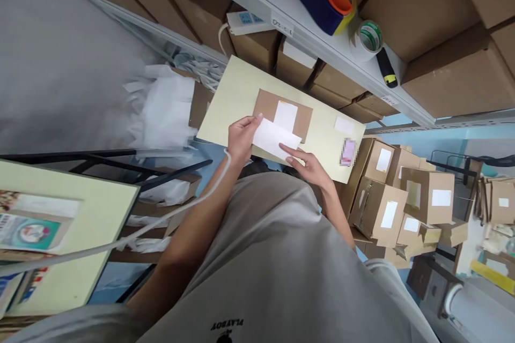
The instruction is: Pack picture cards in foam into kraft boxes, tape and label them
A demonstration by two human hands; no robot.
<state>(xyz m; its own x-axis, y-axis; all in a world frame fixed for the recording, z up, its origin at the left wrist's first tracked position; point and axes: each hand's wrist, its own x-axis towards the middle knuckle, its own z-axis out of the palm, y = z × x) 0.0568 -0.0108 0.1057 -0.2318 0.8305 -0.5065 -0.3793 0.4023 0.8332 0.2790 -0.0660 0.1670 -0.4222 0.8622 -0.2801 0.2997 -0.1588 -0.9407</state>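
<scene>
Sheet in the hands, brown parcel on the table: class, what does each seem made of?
Sheet: likely matte paper, being thin, white and without visible shine; label stock is possible. Parcel: probably dull cardboard, given its brown surface and straight edges.

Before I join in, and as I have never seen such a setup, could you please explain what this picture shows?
There is no machine here: you see a person's two bare hands through one camera worn on that person's head, looking forward and down. That is why the grey shirt fills the lower middle. The left hand holds one end of a white sheet; the right hand touches its other end with its fingers. Behind the sheet, on the pale yellow table, lies a brown carton with a white label. Farther right lie a white slip and a small pink item, too pixelated to identify. A shelf above holds tape, and cardboard boxes are stacked at right.
</scene>
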